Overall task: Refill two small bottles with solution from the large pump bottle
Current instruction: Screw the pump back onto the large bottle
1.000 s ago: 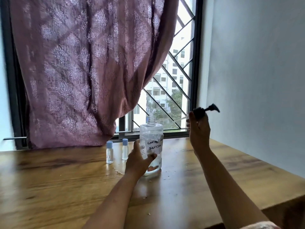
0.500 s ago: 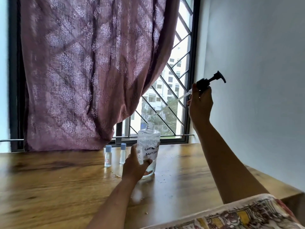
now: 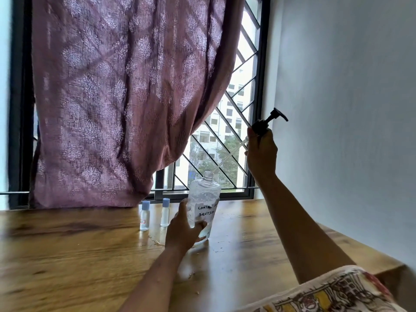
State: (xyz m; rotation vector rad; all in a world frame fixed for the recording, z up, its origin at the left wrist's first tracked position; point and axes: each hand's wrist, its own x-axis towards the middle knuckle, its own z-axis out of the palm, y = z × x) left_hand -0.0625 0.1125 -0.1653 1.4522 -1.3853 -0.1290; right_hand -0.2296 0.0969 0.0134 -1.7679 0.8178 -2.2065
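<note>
My left hand [image 3: 183,230] grips the large bottle [image 3: 203,207] at centre frame; my right hand [image 3: 261,152] holds the pump head [image 3: 266,122] upper right, its tube [image 3: 227,157] over the neck.

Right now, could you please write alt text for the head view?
The right hand holds the black pump head high, its tube tip reaching the neck of the large clear bottle gripped by the left hand; two small blue-capped bottles stand on the wooden table.

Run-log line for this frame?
left hand: grips large bottle on table | right hand: holds pump head, tube near bottle mouth | small bottles: capped, untouched
</note>
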